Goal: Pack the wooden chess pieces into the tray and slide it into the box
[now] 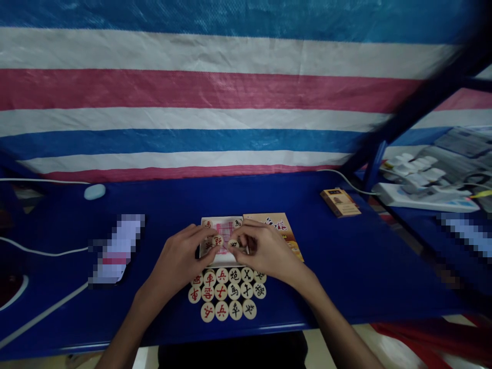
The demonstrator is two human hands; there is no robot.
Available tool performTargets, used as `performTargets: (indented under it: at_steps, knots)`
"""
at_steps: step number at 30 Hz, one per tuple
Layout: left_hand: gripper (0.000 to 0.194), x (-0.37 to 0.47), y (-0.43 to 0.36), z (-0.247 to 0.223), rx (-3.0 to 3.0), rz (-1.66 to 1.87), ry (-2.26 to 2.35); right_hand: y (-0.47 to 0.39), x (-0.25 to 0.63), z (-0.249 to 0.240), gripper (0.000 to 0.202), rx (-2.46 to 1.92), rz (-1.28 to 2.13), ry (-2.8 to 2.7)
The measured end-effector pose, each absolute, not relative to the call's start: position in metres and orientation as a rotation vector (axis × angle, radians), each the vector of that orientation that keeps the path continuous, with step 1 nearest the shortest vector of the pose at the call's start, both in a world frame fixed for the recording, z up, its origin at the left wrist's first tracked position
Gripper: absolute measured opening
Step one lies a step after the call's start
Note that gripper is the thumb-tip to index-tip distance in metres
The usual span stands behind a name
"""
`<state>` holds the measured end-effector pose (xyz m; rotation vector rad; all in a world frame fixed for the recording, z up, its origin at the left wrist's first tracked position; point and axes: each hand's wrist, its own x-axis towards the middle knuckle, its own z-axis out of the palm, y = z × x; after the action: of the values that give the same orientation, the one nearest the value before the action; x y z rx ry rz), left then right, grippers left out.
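Note:
On a blue table (346, 256) lies a small white board with red lines (226, 228). Both of my hands hover over it. My left hand (180, 261) pinches a round pale game piece with a red mark (218, 240). My right hand (265, 251) pinches another round piece with a dark mark (233, 244). Two pieces sit on the board's far corners (207, 223). Just in front of the board, near the table's front edge, several round pieces with red or black characters lie in rows (226, 294).
An orange box lid (282, 225) lies beside the board, and a small brown box (340, 202) sits farther right. A white mouse (94, 191) and cables lie at left. A power strip (423, 197) sits at right. A striped tarp hangs behind.

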<state>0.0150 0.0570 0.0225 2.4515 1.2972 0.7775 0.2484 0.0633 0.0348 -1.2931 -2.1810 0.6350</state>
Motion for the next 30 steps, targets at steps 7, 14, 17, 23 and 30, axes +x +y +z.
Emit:
performTargets:
  at_steps: [7,14,17,23,30]
  knots:
    - [0.034,0.017,0.032,0.016,2.359,1.110,1.264,0.038,0.253,0.032,0.012,-1.222,0.603,-1.932]
    - [0.034,0.017,-0.015,0.001,2.173,1.396,1.332,-0.013,0.245,0.005,0.041,-1.052,0.335,-1.832]
    - [0.031,0.020,-0.033,-0.003,2.142,1.389,1.356,-0.031,0.242,-0.002,0.046,-1.031,0.299,-1.856]
    - [0.027,0.027,-0.041,-0.004,2.185,1.318,1.344,-0.047,0.240,-0.012,0.048,-1.095,0.436,-1.888]
    - [0.027,0.023,-0.034,-0.004,2.175,1.271,1.281,-0.047,0.240,-0.016,0.040,-1.103,0.494,-1.864]
